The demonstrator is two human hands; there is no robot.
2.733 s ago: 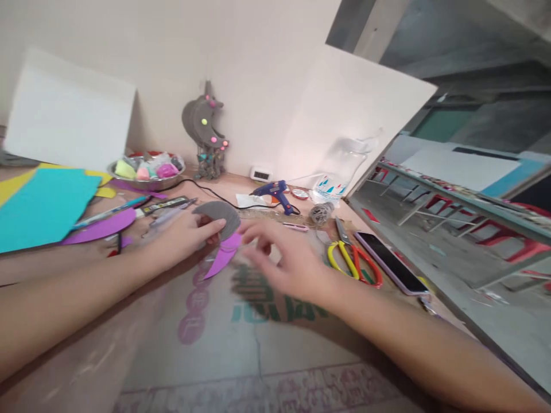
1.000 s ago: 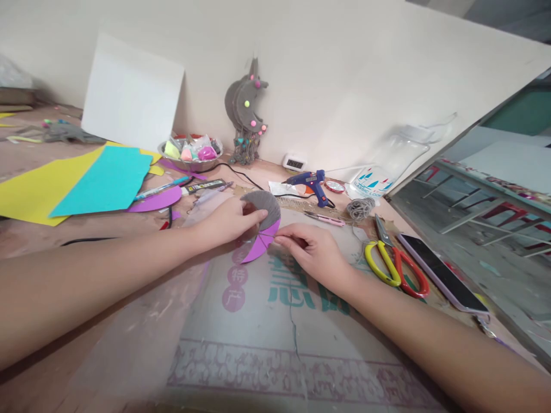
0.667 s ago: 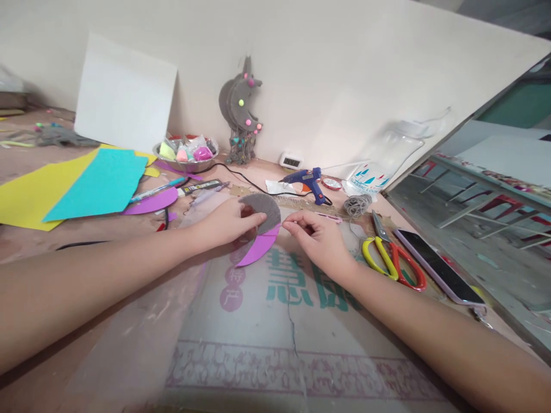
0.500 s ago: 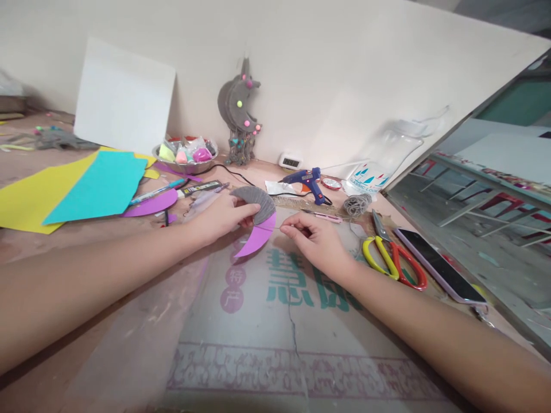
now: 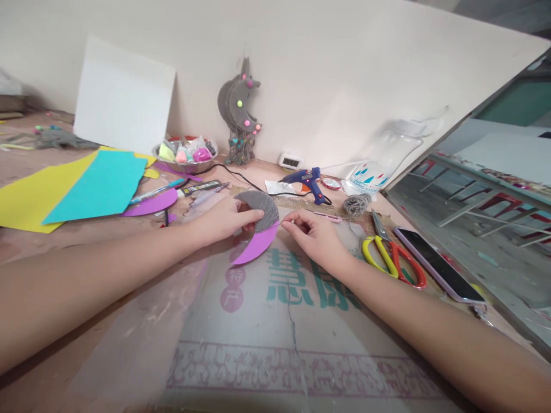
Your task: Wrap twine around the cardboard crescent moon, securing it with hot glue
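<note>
The left hand (image 5: 226,221) grips a crescent (image 5: 269,217) by its inner curve, thumb on top and fingers tucked under, which leaves the outer edge free. The right hand (image 5: 312,232) pinches a thin strand (image 5: 279,223) between thumb and forefinger just beside that outer edge, apparently to hold it taut (so fine that it barely shows). The crescent is held above a printed sheet (image 5: 241,338), nearer the far edge of the tabletop (image 5: 17,246) than the near one. Scissors (image 5: 381,232) and a phone (image 5: 438,264) lie toward the right edge, the scissors' handles facing the person, seemingly for easy reach.

The crescent's upper part is covered in close grey windings, ribbed and matt; its lower horn is smooth, bare purple card tapering to a point. A loose, fuzzy-looking ball of grey yarn (image 5: 357,204) sits toward the far right corner. By the far edge, a grey crescent ornament (image 5: 235,109) with bright round beads stands against the wall (image 5: 310,74).
</note>
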